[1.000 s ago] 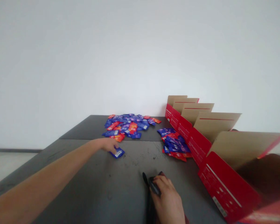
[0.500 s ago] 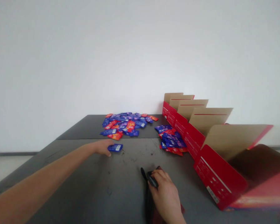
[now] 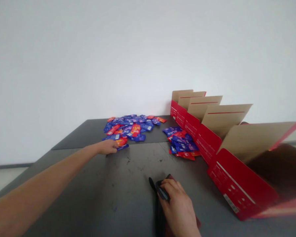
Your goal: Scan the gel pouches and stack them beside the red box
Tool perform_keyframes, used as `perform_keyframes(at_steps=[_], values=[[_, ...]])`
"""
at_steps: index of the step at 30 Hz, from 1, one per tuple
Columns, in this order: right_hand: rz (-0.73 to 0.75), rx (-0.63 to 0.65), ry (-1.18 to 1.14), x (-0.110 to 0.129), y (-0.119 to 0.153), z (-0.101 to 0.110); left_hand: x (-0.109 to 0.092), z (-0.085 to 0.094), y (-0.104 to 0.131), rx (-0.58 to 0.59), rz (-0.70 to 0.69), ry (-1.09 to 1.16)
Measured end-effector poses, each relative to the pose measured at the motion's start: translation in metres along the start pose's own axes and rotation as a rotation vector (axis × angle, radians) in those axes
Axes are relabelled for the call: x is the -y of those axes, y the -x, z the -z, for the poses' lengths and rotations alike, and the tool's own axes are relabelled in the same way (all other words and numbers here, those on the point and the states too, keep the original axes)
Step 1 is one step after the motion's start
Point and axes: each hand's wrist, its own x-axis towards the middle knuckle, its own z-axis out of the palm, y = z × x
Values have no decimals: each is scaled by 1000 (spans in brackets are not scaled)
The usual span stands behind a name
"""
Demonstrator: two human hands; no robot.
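Observation:
My left hand (image 3: 108, 146) reaches far out over the dark table, its fingers closed on a blue packet (image 3: 123, 147). That packet is tilted and shows mostly its edge, just in front of a spread pile of blue and red-orange packets (image 3: 135, 130). Nearer to me, my right hand (image 3: 178, 200) is closed around a black handle (image 3: 162, 191). Under that hand lies a dark red part; the palm and wrist hide much of it, so its kind cannot be made out. A thin black piece (image 3: 152, 183) sticks out beside the handle.
A row of red cardboard boxes (image 3: 236, 184) with raised brown flaps (image 3: 227, 118) runs along the right side. Beside them lies a smaller heap of blue and red packets (image 3: 184, 144). A pale wall (image 3: 138, 59) stands behind the table (image 3: 71, 158).
My left hand has moved the blue packet away from me, closer to the pile, and tilted it. The right hand keeps its grip in nearly the same place. The view has shifted slightly.

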Motion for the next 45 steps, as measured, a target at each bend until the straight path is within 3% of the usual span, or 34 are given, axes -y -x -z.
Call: perform_keyframes(at_steps=[3,9,13,19,22,26,29,34,38,42,45], values=[[-6,7,3,0,-1,0,5,3,-10,38,1,15],[-21,4,-12,0,-3,-1,2,-12,-20,-41,68,72],[-30,-22,-21,1,-3,-1,-8,-2,-11,29,35,150],[-7,-57,1,3,-1,0,-57,33,24,193,-90,298],[0,-64,31,5,-1,2,-93,36,47,246,-80,439],[6,-61,73,6,0,4,-133,15,70,327,-98,462],[19,-64,89,6,0,4,-148,-14,78,269,-103,483],[32,-79,110,5,0,2,-149,-54,85,78,-14,605],[33,-73,142,5,-1,4,-149,-77,103,-96,46,676],[31,-60,195,11,-2,2,-154,-94,126,-295,-32,629],[59,-49,222,30,-5,-8,-154,-101,136,-321,-64,567]])
